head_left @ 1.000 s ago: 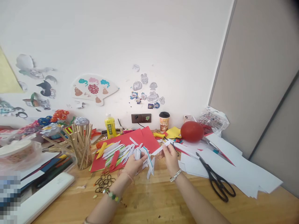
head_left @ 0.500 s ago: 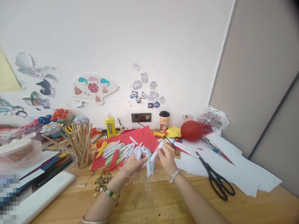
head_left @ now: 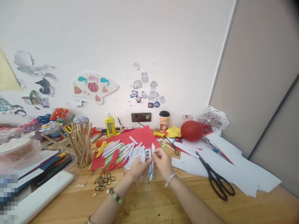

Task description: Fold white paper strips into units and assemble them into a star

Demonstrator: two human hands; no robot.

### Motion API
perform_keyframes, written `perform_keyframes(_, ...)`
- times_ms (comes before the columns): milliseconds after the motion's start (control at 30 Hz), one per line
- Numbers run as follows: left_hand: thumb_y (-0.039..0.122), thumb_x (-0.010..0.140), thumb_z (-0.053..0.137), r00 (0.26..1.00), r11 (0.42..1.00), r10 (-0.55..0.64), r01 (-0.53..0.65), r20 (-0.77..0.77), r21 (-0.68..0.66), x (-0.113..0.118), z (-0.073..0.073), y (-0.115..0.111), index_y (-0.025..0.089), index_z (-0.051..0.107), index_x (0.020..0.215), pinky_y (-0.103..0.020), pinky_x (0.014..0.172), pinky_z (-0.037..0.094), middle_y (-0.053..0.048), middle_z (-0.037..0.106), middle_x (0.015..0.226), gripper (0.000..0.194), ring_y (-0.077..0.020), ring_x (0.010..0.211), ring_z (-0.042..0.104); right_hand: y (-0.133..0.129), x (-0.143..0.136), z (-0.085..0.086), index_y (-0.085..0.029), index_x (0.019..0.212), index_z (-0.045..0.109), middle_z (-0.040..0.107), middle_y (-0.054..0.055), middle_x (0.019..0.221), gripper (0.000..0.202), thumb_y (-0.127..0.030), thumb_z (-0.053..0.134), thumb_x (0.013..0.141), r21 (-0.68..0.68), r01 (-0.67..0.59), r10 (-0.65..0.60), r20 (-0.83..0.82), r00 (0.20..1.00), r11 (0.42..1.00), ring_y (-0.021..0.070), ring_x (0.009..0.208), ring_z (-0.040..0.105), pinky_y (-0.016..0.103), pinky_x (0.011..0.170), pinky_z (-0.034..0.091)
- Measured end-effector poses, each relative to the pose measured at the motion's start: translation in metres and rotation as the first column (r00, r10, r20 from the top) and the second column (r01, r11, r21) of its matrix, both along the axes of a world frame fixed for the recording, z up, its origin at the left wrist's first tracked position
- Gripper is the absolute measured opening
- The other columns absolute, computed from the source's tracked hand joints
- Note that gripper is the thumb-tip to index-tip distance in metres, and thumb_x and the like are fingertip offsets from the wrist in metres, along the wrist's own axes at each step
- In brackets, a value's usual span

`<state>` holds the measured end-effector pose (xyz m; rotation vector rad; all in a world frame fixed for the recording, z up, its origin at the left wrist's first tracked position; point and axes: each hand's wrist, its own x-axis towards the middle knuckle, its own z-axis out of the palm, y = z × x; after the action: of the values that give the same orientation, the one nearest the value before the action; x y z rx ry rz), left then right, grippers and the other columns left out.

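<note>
Several folded white paper pieces, some with blue edges, are gripped by my left hand [head_left: 139, 167] above the wooden table [head_left: 149, 205]. My right hand [head_left: 163, 160] pinches a narrow white strip [head_left: 153, 148] against the right side of these folded pieces [head_left: 142, 156]. Both hands are close together, with the papers between them. Just behind and to the left, many folded white strips [head_left: 134, 154] lie on red paper [head_left: 146, 138], along with yellow, green and red ones.
Black scissors [head_left: 217, 180] and white sheets [head_left: 245, 168] lie on the right. Black elastic rings [head_left: 102, 181] are beside my left forearm. Behind stand a lidded cup [head_left: 164, 121], a yellow bottle [head_left: 110, 125] and a red balloon [head_left: 192, 131]. Wooden sticks [head_left: 80, 143] stand at the left.
My right hand has moved left and slightly down, bringing its white strip against the folded papers. My left hand has shifted slightly right, and the held papers now stand more upright.
</note>
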<state>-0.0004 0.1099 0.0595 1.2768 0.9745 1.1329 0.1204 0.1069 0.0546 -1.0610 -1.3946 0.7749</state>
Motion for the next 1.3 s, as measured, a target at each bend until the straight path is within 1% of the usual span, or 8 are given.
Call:
perform_keyframes(100,0.049,0.058,0.066,0.997,0.995,0.01,-0.003,-0.073,0.101,-0.002,-0.002,0.002,0.018,0.054,0.076,-0.021,0.036,0.029,0.008,0.042,0.042,0.038,-0.0077,0.033,0.032,-0.002,0.004,0.005,-0.02,0.109,0.051,0.052,-0.003,0.059,0.031,-0.029,0.047,0.08,0.111,-0.057,0.049,0.075,0.996,0.992,0.0136,0.052,0.051,0.024,0.053,0.041)
perform_keyframes(167,0.045,0.061,0.064,0.985,0.976,0.099,-0.069,-0.138,0.206,-0.005,-0.003,0.003,0.018,0.052,0.071,-0.022,0.042,0.032,0.006,0.046,0.05,0.031,-0.0097,0.042,0.039,-0.003,0.008,0.007,-0.024,0.119,0.047,0.056,-0.001,0.065,0.037,-0.027,0.044,0.082,0.197,-0.102,0.064,0.192,0.979,0.975,0.0146,0.059,0.052,0.025,0.058,0.042)
perform_keyframes(367,0.04,0.068,0.055,0.953,0.936,0.158,-0.061,-0.257,0.347,-0.006,-0.018,0.008,0.019,0.045,0.064,-0.023,0.056,0.037,0.006,0.045,0.056,0.023,-0.0118,0.055,0.042,0.008,0.015,-0.012,-0.022,0.093,0.061,0.063,0.004,0.083,0.019,-0.022,0.046,0.08,0.301,-0.113,0.0,0.35,0.937,0.947,0.0178,0.075,0.057,0.028,0.069,0.044)
perform_keyframes(533,0.037,0.071,0.054,0.951,0.934,0.144,-0.039,-0.274,0.355,-0.004,-0.029,0.01,0.019,0.048,0.067,-0.024,0.061,0.038,0.003,0.051,0.062,0.019,-0.0143,0.062,0.046,0.014,0.02,-0.016,-0.024,0.117,0.049,0.061,0.0,0.072,0.041,-0.014,0.046,0.077,0.2,-0.229,0.138,0.386,0.912,0.953,0.0145,0.065,0.056,0.025,0.061,0.044)
perform_keyframes(633,0.037,0.072,0.052,0.948,0.936,0.113,-0.001,-0.297,0.352,-0.006,-0.029,0.009,0.02,0.05,0.069,-0.024,0.062,0.039,0.002,0.054,0.065,0.018,-0.0152,0.063,0.047,0.01,0.023,-0.008,-0.027,0.128,0.039,0.061,-0.002,0.071,0.051,-0.013,0.043,0.079,0.207,-0.293,0.179,0.439,0.88,0.933,0.0135,0.063,0.055,0.025,0.062,0.045)
perform_keyframes(867,0.039,0.073,0.052,0.936,0.942,0.059,0.063,-0.347,0.331,-0.006,-0.027,0.007,0.019,0.055,0.073,-0.027,0.069,0.042,-0.001,0.058,0.072,0.021,-0.0176,0.068,0.05,0.014,0.028,-0.014,-0.025,0.108,0.059,0.065,0.005,0.101,0.03,-0.02,0.042,0.084,0.345,-0.251,0.074,0.452,0.889,0.904,0.0185,0.091,0.059,0.034,0.081,0.045)
perform_keyframes(1033,0.04,0.073,0.054,0.955,0.941,0.03,0.073,-0.296,0.331,-0.006,-0.028,0.007,0.018,0.059,0.079,-0.028,0.077,0.042,-0.004,0.062,0.08,0.023,-0.0199,0.077,0.054,0.014,0.022,-0.023,-0.024,0.103,0.059,0.065,0.005,0.092,0.027,-0.019,0.045,0.081,0.267,-0.178,0.067,0.378,0.923,0.947,0.0177,0.082,0.06,0.031,0.073,0.047)
perform_keyframes(1300,0.037,0.077,0.05,0.945,0.933,0.043,0.078,-0.325,0.351,-0.007,-0.022,0.006,0.018,0.06,0.074,-0.027,0.074,0.043,-0.002,0.063,0.078,0.022,-0.0176,0.074,0.054,0.012,0.018,-0.02,-0.025,0.111,0.052,0.06,0.002,0.081,0.034,-0.016,0.045,0.079,0.227,-0.239,0.153,0.34,0.928,0.944,0.0158,0.072,0.057,0.029,0.069,0.046)
